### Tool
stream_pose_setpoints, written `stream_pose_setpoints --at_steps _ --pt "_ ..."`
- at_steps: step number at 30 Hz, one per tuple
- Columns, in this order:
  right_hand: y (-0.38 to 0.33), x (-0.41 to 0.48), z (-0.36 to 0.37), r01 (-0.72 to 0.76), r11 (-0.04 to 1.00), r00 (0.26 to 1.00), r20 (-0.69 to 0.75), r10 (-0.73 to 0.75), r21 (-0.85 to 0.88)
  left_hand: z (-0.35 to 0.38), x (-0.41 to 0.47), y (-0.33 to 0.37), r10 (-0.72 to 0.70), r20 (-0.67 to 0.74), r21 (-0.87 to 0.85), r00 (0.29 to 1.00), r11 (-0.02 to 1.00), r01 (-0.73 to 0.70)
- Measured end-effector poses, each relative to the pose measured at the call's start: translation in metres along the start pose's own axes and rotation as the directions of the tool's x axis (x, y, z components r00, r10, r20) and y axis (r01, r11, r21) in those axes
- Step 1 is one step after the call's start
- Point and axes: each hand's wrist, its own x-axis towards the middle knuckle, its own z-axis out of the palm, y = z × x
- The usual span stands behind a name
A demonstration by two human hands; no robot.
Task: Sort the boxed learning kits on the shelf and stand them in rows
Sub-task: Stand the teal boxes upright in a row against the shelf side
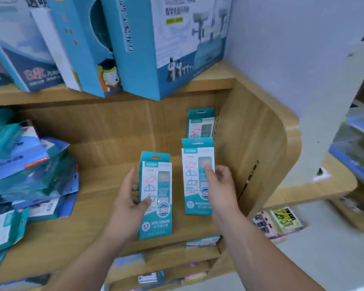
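Two bare forearms reach in from the bottom of the view, each hand holding one teal-and-white boxed learning kit upright over a wooden shelf [105,179]. The left hand [128,198] pinches the left kit box [162,225] by its left edge, thumb pressed on the printed front and fingers curled behind; this box stands at the shelf's front edge, near the middle. The right hand [219,185] grips the right kit box [194,185] by its right edge, thumb across the front and fingers folded behind, a little further back and nearer the shelf's right end. The two boxes face the camera and stand apart, with a strip of bare wood between them. Whether either box's foot rests on the board cannot be told.

A third kit box [201,122] of the same design stands upright in the back right corner of the shelf, against the curved side panel [259,143]. At the shelf's left end, a loose pile of kit boxes [29,175] lies flat and askew. On the upper shelf [208,80], large boxes [166,49] in blue and white stand side by side, some leaning. Lower shelves [177,255] below the front edge carry more small packs, blurred.
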Motion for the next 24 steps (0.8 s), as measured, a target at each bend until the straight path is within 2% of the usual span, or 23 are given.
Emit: stream_pose_setpoints --at_steps 7,9,11,14,18,21,24 --pt "0.004 0.033 0.023 0.059 0.998 0.986 -0.154 -0.064 -0.035 0.017 0.059 0.010 0.018 0.039 -0.019 0.999 1.000 -0.017" --pt "-0.001 0.039 0.030 0.131 0.988 0.971 -0.190 -0.144 -0.079 0.021 0.073 0.014 0.037 0.066 -0.055 0.997 0.998 -0.033" --pt "-0.001 0.048 0.035 0.217 0.955 0.947 -0.195 -0.256 -0.203 0.024 0.087 0.014 0.062 0.088 -0.057 0.994 0.997 -0.057" --pt "0.003 0.057 0.037 0.254 0.843 0.920 -0.151 -0.362 -0.475 0.026 0.108 0.012 0.088 0.137 -0.002 0.987 0.996 -0.088" --pt "0.013 0.055 0.041 0.238 0.665 0.865 -0.158 -0.477 -0.708 0.031 0.122 0.012 0.108 0.190 0.004 0.976 0.994 -0.111" --pt "0.023 0.053 0.046 0.165 0.504 0.799 -0.185 -0.573 -0.848 0.034 0.124 0.015 0.109 0.208 -0.035 0.972 0.994 -0.105" --pt "0.033 0.054 0.046 0.181 0.455 0.771 -0.161 -0.616 -0.872 0.035 0.123 0.014 0.104 0.206 -0.047 0.973 0.994 -0.096"
